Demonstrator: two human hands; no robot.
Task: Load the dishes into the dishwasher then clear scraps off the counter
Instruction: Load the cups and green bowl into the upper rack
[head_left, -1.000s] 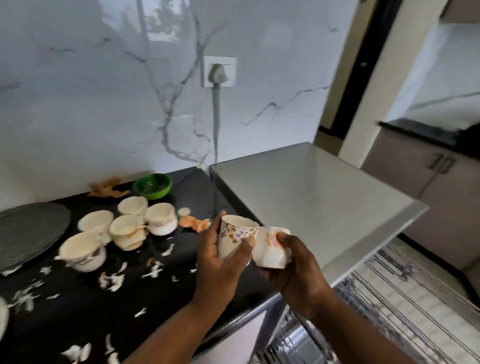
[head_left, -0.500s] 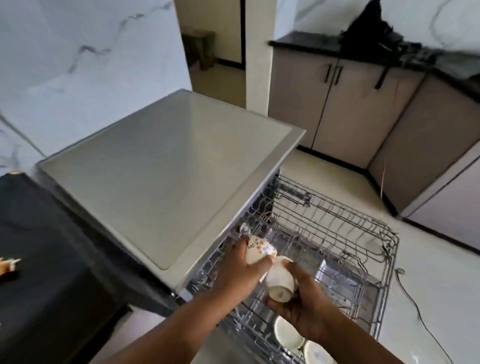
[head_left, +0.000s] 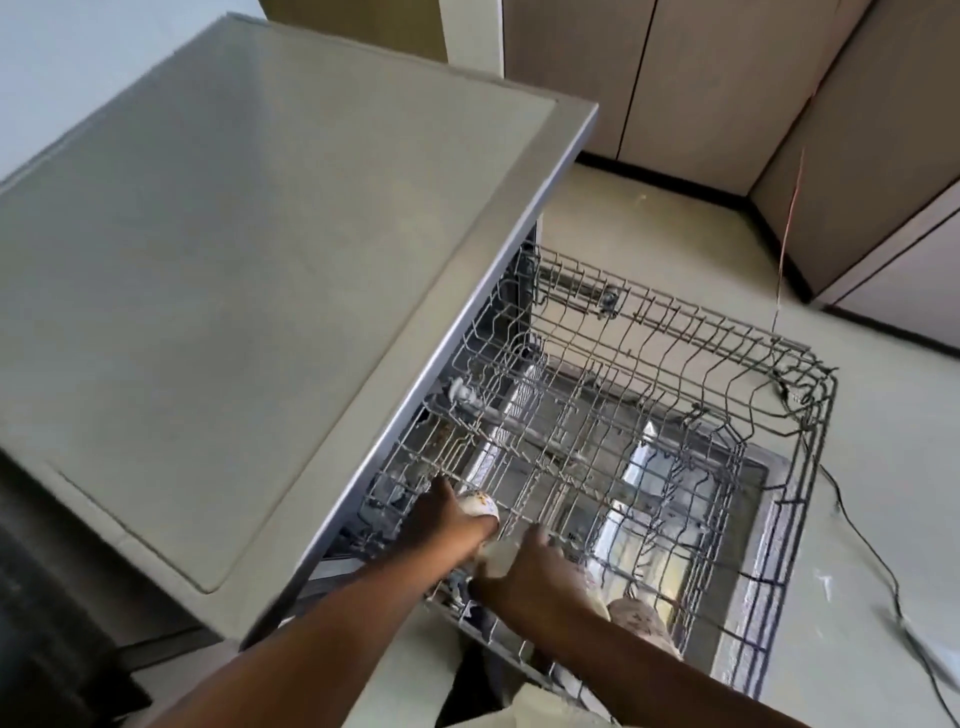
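The left hand reaches into the pulled-out dishwasher rack with its fingers wrapped around a flowered cup, held low at the rack's near corner, close under the dishwasher's front edge. Just beside it, the right hand grips a second white cup, tipped and mostly hidden by the fingers; the two cups almost touch. Inside the grey wire rack, another flowered cup sits to the right of the right wrist, near the front rail. The rest of the rack shows bare tines, and through them the shiny inside of the open dishwasher door below. The dishwasher has a flat, dull grey top that fills the left of the view. Beyond it lie a pale floor and beige cabinet doors. A dark cable trails across the floor to the right of the rack.
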